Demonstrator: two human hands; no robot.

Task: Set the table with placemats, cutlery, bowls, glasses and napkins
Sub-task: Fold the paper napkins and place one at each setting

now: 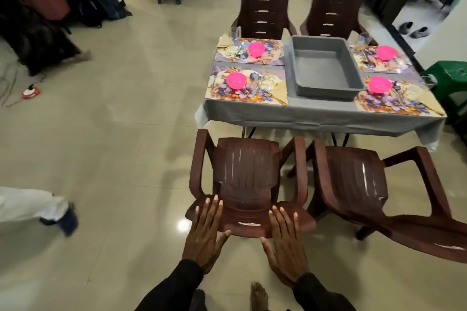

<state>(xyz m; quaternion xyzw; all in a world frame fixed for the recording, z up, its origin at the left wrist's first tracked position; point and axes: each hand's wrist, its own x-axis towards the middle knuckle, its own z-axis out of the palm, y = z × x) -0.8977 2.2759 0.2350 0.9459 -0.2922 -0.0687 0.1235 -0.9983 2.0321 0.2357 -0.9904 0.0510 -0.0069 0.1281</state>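
Note:
My left hand (205, 232) and my right hand (285, 240) are held out flat with straight fingers, holding nothing, over the top of a brown plastic chair's back (249, 184). Beyond it stands the table with a grey cloth (316, 111). Several floral placemats lie on it, the near left one (246, 87) and the near right one (394, 98) among them. Each carries an upturned pink bowl (236, 80), cutlery, a folded yellow napkin (279, 93) and a glass (235, 33). A grey tub (326, 68) sits in the middle.
A second brown chair (366, 184) stands at an angle to the right, two more (265, 7) across the table. A green stool (449, 81) is at the right. Another person's leg and shoe (60, 214) are at the left; bags and cables lie further back.

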